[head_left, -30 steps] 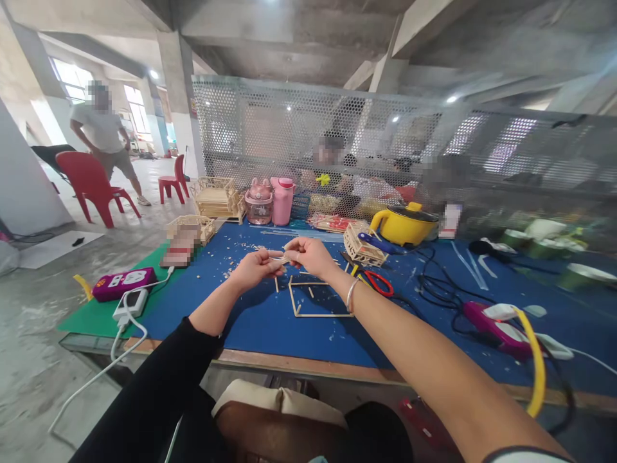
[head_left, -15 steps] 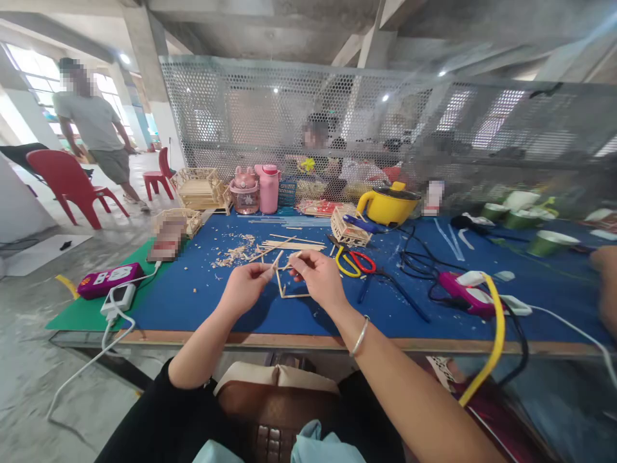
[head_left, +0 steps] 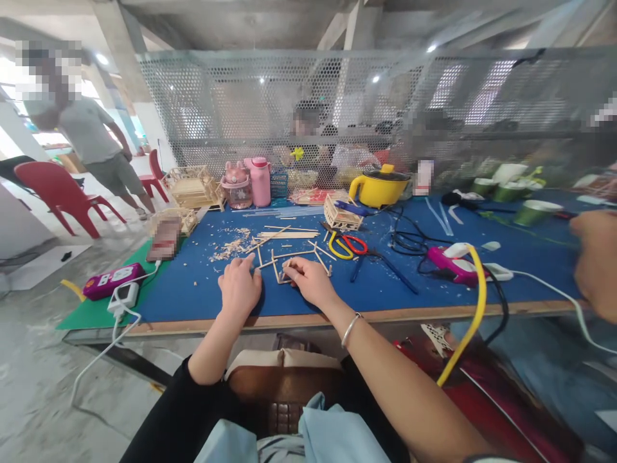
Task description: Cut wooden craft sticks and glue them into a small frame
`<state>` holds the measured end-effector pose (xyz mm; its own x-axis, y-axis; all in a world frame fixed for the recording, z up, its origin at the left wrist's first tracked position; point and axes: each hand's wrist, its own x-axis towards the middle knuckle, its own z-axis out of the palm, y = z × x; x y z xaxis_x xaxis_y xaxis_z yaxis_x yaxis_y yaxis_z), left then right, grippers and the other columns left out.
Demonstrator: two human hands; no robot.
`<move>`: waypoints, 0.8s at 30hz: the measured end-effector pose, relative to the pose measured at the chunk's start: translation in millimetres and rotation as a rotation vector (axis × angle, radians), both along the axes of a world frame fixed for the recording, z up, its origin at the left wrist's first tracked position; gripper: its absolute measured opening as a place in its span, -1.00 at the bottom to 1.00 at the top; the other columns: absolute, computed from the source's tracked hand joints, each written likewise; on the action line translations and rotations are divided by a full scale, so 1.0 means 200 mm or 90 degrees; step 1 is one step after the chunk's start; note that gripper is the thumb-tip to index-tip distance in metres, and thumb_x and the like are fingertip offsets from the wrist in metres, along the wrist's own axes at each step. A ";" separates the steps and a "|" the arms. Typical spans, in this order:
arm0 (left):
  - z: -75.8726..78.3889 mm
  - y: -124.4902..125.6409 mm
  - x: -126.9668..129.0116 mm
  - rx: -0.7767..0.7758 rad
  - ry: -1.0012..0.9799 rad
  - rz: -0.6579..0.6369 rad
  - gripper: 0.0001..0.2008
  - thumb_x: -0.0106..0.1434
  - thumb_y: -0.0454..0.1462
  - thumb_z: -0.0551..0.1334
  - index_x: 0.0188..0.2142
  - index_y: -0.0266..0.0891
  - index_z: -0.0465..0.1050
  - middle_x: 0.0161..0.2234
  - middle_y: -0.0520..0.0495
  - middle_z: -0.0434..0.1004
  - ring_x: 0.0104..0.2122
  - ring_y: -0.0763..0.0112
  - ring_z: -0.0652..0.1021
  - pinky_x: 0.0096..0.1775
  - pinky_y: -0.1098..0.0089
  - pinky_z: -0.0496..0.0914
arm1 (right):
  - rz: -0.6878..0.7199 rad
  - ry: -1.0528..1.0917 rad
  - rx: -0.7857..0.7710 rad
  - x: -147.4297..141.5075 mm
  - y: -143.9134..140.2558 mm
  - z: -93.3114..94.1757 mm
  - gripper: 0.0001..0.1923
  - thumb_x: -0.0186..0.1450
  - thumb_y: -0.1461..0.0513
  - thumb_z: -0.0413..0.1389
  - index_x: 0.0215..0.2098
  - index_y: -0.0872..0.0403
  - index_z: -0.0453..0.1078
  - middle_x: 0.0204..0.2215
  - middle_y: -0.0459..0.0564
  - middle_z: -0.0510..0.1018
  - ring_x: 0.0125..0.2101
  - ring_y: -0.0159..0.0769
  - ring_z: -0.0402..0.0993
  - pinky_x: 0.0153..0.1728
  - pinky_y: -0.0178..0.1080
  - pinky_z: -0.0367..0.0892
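Observation:
My left hand (head_left: 240, 287) rests flat on the blue table mat (head_left: 202, 289), fingers spread, holding nothing. Just right of it, my right hand (head_left: 308, 280) lies on the mat with its fingers on a small frame of thin wooden sticks (head_left: 279, 269). Whether those fingers grip a stick is hidden. More loose sticks (head_left: 284, 235) and wood shavings (head_left: 230, 247) lie just beyond both hands.
Yellow-and-red scissors (head_left: 348, 245), a small stick basket (head_left: 342, 216), a yellow pot (head_left: 380, 186), pink bottles (head_left: 259, 181), black cables (head_left: 409, 238) and a pink glue gun (head_left: 456, 265) lie to the right. A power strip (head_left: 112, 281) sits left. Another person's hand (head_left: 595, 260) enters at right; a person stands far left.
Both hands came down from holding sticks in the air to rest on the mat near the front edge. The view has tilted down and pulled back.

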<state>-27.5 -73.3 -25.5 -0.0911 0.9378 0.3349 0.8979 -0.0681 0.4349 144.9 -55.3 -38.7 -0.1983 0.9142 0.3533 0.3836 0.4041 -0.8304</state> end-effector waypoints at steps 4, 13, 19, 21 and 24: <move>-0.02 -0.07 0.01 -0.014 -0.064 -0.161 -0.66 0.14 -0.28 0.16 -0.07 -0.10 0.48 -0.14 -0.11 0.45 -0.09 0.16 0.42 -0.06 0.23 0.29 | 0.011 -0.011 -0.001 0.00 0.01 -0.03 -0.81 0.24 0.12 0.06 -0.31 0.04 0.44 -0.50 -0.10 0.55 -0.54 -0.36 0.46 -0.48 -0.34 0.34; -0.02 -0.01 0.05 -0.049 -0.070 -0.205 -0.79 0.16 -0.16 0.23 -0.23 -0.07 0.58 -0.23 -0.09 0.53 -0.18 0.20 0.47 -0.14 0.30 0.30 | 0.009 -0.079 0.024 0.00 0.01 -0.02 -0.78 0.12 0.28 0.17 -0.22 0.04 0.45 -0.39 -0.04 0.61 -0.34 -0.26 0.55 -0.26 -0.24 0.39; -0.04 0.00 0.04 -0.052 -0.074 -0.194 -0.78 0.17 -0.16 0.20 -0.23 -0.04 0.59 -0.24 -0.09 0.57 -0.23 0.20 0.50 -0.19 0.32 0.30 | 0.013 -0.127 0.059 0.00 -0.01 0.00 -0.85 0.16 0.27 0.13 -0.28 0.02 0.47 -0.37 -0.04 0.61 -0.33 -0.24 0.54 -0.24 -0.23 0.36; -0.04 0.00 0.04 -0.052 -0.077 -0.195 -0.78 0.17 -0.16 0.20 -0.23 -0.06 0.59 -0.25 -0.10 0.57 -0.24 0.19 0.50 -0.18 0.30 0.30 | 0.013 -0.141 0.074 -0.01 -0.02 0.01 -0.87 0.18 0.25 0.11 -0.31 0.02 0.48 -0.35 -0.03 0.61 -0.30 -0.22 0.52 -0.22 -0.23 0.34; -0.04 0.00 0.03 -0.053 -0.092 -0.215 -0.77 0.17 -0.17 0.20 -0.22 -0.08 0.59 -0.24 -0.12 0.57 -0.23 0.16 0.50 -0.16 0.27 0.31 | 0.014 -0.154 0.082 -0.01 -0.03 0.02 -0.86 0.21 0.24 0.08 -0.35 0.02 0.49 -0.35 -0.04 0.61 -0.31 -0.22 0.51 -0.22 -0.23 0.31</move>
